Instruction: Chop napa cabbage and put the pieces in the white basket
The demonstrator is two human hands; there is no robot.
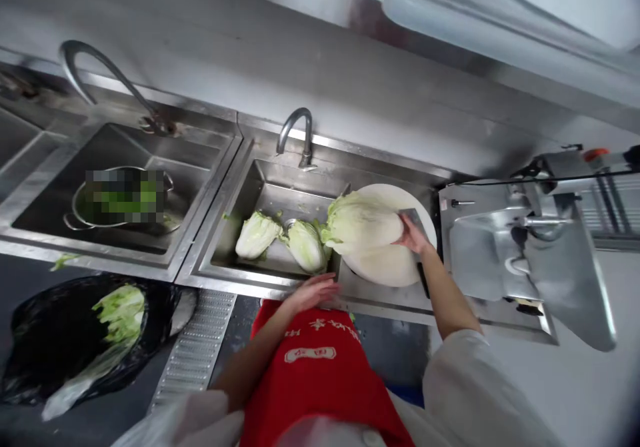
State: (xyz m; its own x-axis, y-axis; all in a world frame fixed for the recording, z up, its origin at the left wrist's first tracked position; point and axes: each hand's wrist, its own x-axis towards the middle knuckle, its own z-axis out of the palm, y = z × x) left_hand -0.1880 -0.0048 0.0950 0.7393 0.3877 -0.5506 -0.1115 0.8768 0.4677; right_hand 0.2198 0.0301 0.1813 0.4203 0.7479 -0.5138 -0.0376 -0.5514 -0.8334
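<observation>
My right hand (pixel 414 236) grips the thick base of a Chinese cabbage (pixel 365 224), which lies sideways over a round white cutting board (pixel 383 275). A cleaver (pixel 423 279) rests at the board's right side; part of its blade shows behind my right hand, and its black handle points toward me. Two more Chinese cabbages, the left one (pixel 257 235) and the right one (pixel 306 246), lie in the middle sink (pixel 270 174). My left hand (pixel 314 292) is held at the sink's front edge, fingers stretched out and holding nothing.
A steel faucet (pixel 300 127) curves over the middle sink. In the left sink (pixel 50 200) stands a two-handled metal pot (pixel 80 210) with greens, partly blurred out. A black-bagged bin (pixel 45 340) with cabbage leaves stands front left. A metal slicing machine (pixel 565 254) occupies the right.
</observation>
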